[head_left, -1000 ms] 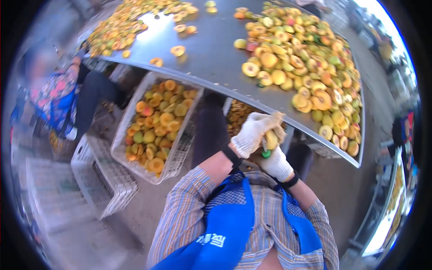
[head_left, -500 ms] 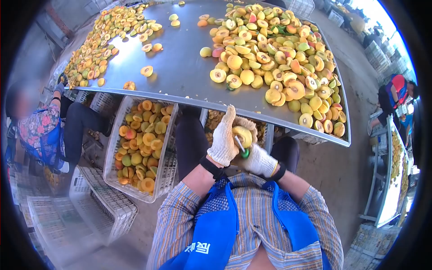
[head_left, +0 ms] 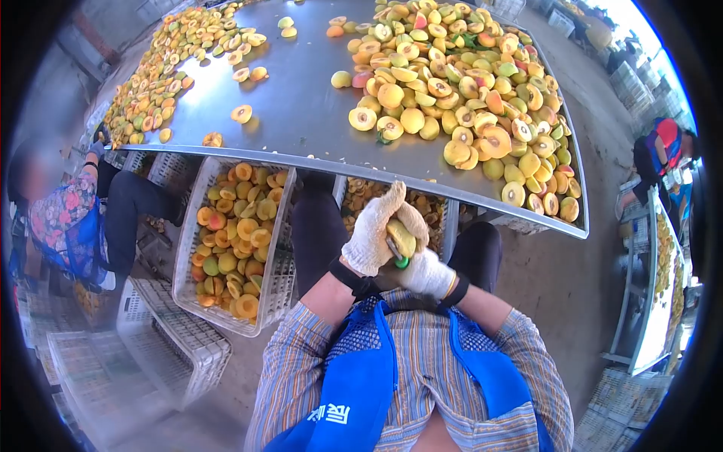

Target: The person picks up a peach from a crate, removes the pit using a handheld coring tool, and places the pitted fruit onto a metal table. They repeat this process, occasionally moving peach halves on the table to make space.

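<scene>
My left hand point(head_left: 369, 239), in a white knitted glove, is closed round a yellow peach half point(head_left: 402, 238) just in front of the metal table's near edge. My right hand point(head_left: 428, 274), gloved the same way, grips a small pitting tool with a green handle point(head_left: 402, 263). The tool's metal end meets the lower side of the peach half; its tip is hidden. Both hands are close together above my lap.
Cut peach halves point(head_left: 482, 98) are heaped on the metal table point(head_left: 301, 98), with another pile at its left. Below stands a white crate of pitted halves point(head_left: 239, 248), beside a crate holding small brown pieces point(head_left: 360, 197). A co-worker point(head_left: 68, 203) sits at the left.
The peach half has tilted in my left hand, so its face shows less. My right hand has turned slightly, and less of the tool's metal shaft and green handle shows.
</scene>
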Motion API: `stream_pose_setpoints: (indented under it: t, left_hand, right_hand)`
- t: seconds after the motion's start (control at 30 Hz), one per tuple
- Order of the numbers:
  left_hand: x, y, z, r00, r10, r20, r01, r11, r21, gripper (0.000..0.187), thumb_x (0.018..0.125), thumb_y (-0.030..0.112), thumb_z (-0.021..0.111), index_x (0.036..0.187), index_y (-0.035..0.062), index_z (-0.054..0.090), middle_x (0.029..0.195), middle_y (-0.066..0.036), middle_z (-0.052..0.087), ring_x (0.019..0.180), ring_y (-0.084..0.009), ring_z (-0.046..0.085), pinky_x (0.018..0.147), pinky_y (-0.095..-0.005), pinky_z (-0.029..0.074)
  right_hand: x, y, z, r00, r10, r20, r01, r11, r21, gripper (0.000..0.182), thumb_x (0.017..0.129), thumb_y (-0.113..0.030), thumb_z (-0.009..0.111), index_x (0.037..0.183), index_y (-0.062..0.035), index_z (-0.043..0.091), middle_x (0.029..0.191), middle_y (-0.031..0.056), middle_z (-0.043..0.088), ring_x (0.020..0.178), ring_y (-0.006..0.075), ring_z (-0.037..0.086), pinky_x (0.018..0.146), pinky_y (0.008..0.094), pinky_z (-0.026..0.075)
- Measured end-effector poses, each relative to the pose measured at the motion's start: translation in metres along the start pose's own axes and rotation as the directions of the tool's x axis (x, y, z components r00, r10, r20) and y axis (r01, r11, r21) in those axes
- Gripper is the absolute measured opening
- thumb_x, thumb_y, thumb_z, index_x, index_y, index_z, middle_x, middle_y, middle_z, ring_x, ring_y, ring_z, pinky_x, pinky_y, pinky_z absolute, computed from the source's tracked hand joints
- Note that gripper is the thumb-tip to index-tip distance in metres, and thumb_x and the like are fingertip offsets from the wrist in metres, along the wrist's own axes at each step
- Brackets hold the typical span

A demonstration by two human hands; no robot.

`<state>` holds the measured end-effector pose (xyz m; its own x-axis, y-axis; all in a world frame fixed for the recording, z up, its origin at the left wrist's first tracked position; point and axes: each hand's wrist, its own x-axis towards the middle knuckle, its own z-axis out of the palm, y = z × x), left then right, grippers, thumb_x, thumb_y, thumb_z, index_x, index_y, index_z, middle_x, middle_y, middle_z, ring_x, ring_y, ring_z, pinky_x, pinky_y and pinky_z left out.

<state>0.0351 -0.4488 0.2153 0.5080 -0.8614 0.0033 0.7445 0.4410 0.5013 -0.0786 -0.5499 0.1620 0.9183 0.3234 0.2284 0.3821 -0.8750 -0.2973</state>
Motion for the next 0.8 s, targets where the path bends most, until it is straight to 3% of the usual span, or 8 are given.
stream_pose_setpoints:
  t: [0.07, 0.17, 0.27, 0.4, 0.5, 0.63, 0.73, 0.8]
  left_hand:
    - [0.001, 0.003, 0.009, 0.949, 0.002, -0.315, 0.085, 0.962, 0.261, 0.055, 0.101, 0.044, 0.051, 0.073, -0.0005, 0.066, 0.066, -0.016, 0.065, 0.059, -0.0280, 0.064, 0.056, -0.0367, 0.054]
    - [0.002, 0.009, 0.016, 0.968, -0.053, -0.245, 0.098, 0.980, 0.174, 0.056, 0.101, 0.044, 0.051, 0.072, -0.0013, 0.066, 0.065, -0.017, 0.064, 0.058, -0.0288, 0.064, 0.054, -0.0371, 0.053]
    - [0.004, 0.009, 0.013, 0.988, -0.117, -0.105, 0.120, 0.993, 0.019, 0.065, 0.098, 0.055, 0.052, 0.065, 0.0004, 0.065, 0.062, -0.018, 0.064, 0.053, -0.0289, 0.063, 0.050, -0.0346, 0.052]
    - [0.005, 0.009, 0.013, 0.992, -0.057, -0.114, 0.064, 0.996, 0.064, 0.067, 0.100, 0.052, 0.048, 0.063, -0.0015, 0.063, 0.061, -0.020, 0.062, 0.050, -0.0308, 0.061, 0.049, -0.0357, 0.051]
    - [0.007, 0.014, 0.016, 0.959, -0.105, 0.262, 0.061, 0.984, 0.170, 0.066, 0.101, 0.052, 0.045, 0.066, -0.0011, 0.062, 0.064, -0.018, 0.063, 0.052, -0.0304, 0.061, 0.049, -0.0356, 0.052]
    - [0.018, 0.011, -0.022, 0.862, 0.068, -0.502, -0.063, 0.998, 0.028, 0.059, 0.102, 0.053, 0.041, 0.084, 0.0010, 0.064, 0.074, -0.015, 0.064, 0.064, -0.0292, 0.063, 0.063, -0.0404, 0.054]
    - [0.003, 0.040, -0.084, 0.767, 0.264, -0.584, -0.244, 0.963, 0.115, 0.061, 0.101, 0.056, 0.039, 0.087, 0.0029, 0.066, 0.080, -0.015, 0.065, 0.066, -0.0299, 0.064, 0.057, -0.0390, 0.053]
    - [-0.039, 0.079, -0.095, 0.736, 0.303, -0.605, -0.246, 0.953, 0.179, 0.062, 0.100, 0.058, 0.040, 0.092, 0.0023, 0.066, 0.080, -0.016, 0.067, 0.066, -0.0310, 0.066, 0.054, -0.0369, 0.054]
  right_hand:
    - [0.023, -0.006, -0.052, 0.790, 0.481, 0.379, -0.604, 0.714, 0.354, 0.038, 0.085, -0.021, 0.070, 0.121, -0.0075, 0.064, 0.111, 0.0117, 0.068, 0.108, 0.0269, 0.065, 0.097, 0.0373, 0.050]
    - [0.006, 0.006, -0.024, 0.992, -0.092, 0.086, 0.052, 0.923, 0.381, 0.031, 0.084, -0.013, 0.069, 0.115, -0.0079, 0.068, 0.107, 0.0090, 0.070, 0.100, 0.0263, 0.066, 0.092, 0.0367, 0.052]
    - [0.013, -0.018, -0.023, 0.920, 0.293, 0.262, -0.393, 0.702, 0.593, 0.032, 0.083, -0.014, 0.070, 0.115, -0.0101, 0.069, 0.109, 0.0079, 0.068, 0.106, 0.0251, 0.065, 0.093, 0.0375, 0.052]
    - [0.006, 0.016, -0.004, 0.910, 0.091, 0.403, -0.289, 0.838, 0.463, 0.035, 0.088, -0.025, 0.066, 0.118, -0.0081, 0.065, 0.122, 0.0143, 0.062, 0.117, 0.0294, 0.057, 0.103, 0.0378, 0.045]
    - [0.006, -0.008, -0.006, 0.971, 0.223, 0.090, -0.179, 0.422, 0.889, 0.028, 0.083, -0.031, 0.074, 0.101, -0.0096, 0.072, 0.103, 0.0112, 0.070, 0.093, 0.0263, 0.067, 0.084, 0.0370, 0.054]
    - [0.013, 0.012, -0.029, 0.809, 0.350, 0.472, -0.586, 0.540, 0.604, 0.020, 0.082, -0.026, 0.072, 0.093, -0.0087, 0.073, 0.066, 0.0117, 0.065, 0.060, 0.0268, 0.065, 0.063, 0.0373, 0.053]
    - [0.014, 0.020, -0.044, 0.555, 0.622, 0.552, -0.832, 0.414, 0.370, 0.024, 0.078, -0.030, 0.069, 0.086, -0.0084, 0.071, 0.069, 0.0138, 0.066, 0.062, 0.0288, 0.066, 0.062, 0.0385, 0.053]
    - [-0.009, 0.051, -0.015, 0.757, 0.545, 0.359, -0.613, 0.783, 0.104, 0.028, 0.080, -0.033, 0.067, 0.087, -0.0063, 0.068, 0.069, 0.0136, 0.067, 0.063, 0.0274, 0.068, 0.062, 0.0397, 0.054]
